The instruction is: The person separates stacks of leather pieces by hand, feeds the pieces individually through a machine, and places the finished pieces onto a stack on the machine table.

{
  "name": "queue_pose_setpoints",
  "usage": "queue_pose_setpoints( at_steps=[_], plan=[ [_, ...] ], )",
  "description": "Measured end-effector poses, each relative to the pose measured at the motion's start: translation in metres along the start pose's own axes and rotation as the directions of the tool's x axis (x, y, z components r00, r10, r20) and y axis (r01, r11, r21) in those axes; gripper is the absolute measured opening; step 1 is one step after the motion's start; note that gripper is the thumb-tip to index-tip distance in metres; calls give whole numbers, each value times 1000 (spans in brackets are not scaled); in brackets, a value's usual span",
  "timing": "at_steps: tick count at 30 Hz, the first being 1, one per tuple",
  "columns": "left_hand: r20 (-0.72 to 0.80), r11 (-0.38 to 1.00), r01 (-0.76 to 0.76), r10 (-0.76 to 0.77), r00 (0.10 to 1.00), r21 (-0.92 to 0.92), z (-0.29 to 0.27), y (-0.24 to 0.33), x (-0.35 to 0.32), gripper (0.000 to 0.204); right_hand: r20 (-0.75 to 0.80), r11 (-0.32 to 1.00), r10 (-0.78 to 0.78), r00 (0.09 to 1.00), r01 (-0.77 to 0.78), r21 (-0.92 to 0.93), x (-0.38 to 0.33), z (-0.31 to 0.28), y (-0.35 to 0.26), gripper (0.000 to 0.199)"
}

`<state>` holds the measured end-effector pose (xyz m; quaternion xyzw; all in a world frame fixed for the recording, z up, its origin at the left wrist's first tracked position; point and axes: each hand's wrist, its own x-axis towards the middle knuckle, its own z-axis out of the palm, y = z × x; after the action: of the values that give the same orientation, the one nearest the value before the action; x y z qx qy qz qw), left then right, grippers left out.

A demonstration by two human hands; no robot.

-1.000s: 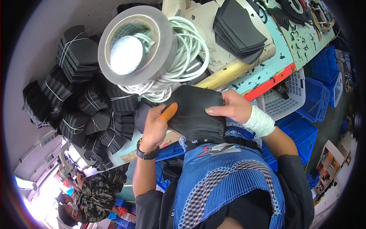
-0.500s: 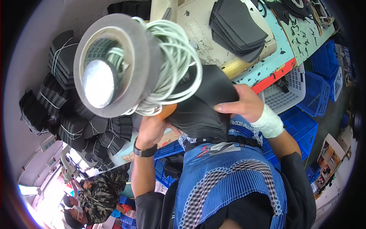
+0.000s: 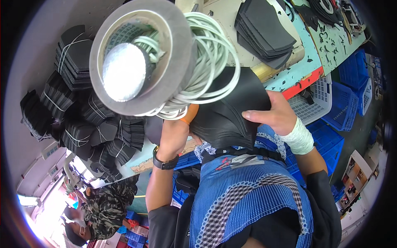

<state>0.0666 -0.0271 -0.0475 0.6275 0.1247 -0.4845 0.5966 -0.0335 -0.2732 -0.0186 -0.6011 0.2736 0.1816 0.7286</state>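
Note:
A fanned stack of thin black sheets (image 3: 231, 109) is held between both hands in front of my waist. My right hand (image 3: 279, 115) grips its right edge, thumb lying on top and fingers underneath. At the left edge, my left hand (image 3: 173, 134) is closed on the same stack, with an orange covering (image 3: 190, 114) on a finger; the sheets hide some of its fingers. A large grey spool (image 3: 186, 53) hangs over the upper left of the stack, loosely wound with pale green-white cord (image 3: 215, 53). It covers part of the view beyond.
Tied bundles of black pieces (image 3: 76, 138) pile up at the left. Another stack of dark sheets (image 3: 266, 31) lies on the machine bed (image 3: 223, 12) ahead. White (image 3: 318, 103) and blue crates (image 3: 341, 103) stand at the right. A person in camouflage (image 3: 109, 206) is at the lower left.
The spool and cord appear farther right and higher in the picture. Both hands and the black sheets have shifted slightly right, and the sheets' fanned edges look different.

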Motion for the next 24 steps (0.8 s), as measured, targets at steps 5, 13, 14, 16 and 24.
queue_pose_setpoints(
  at_steps=[5,13,14,16,24],
  plan=[
    [50,954,18,-3,999,-299,-12,13,-15,42,48,994,-23,999,28,-103,7,4,-8,33],
    [-48,998,-19,16,999,-60,-23,-18,0,34,-33,999,-29,999,29,-22,3,5,-9,36],
    [-76,991,-56,47,996,-122,-33,-28,-2,33,-11,995,-76,997,75,-61,8,10,-4,36],
    [65,965,27,-11,998,-261,-36,-15,-2,37,-11,987,-118,993,116,-112,10,9,0,36],
    [-65,973,-112,100,993,-202,-14,-2,-4,37,-32,970,-172,985,163,-183,7,10,-4,35]
  ],
)
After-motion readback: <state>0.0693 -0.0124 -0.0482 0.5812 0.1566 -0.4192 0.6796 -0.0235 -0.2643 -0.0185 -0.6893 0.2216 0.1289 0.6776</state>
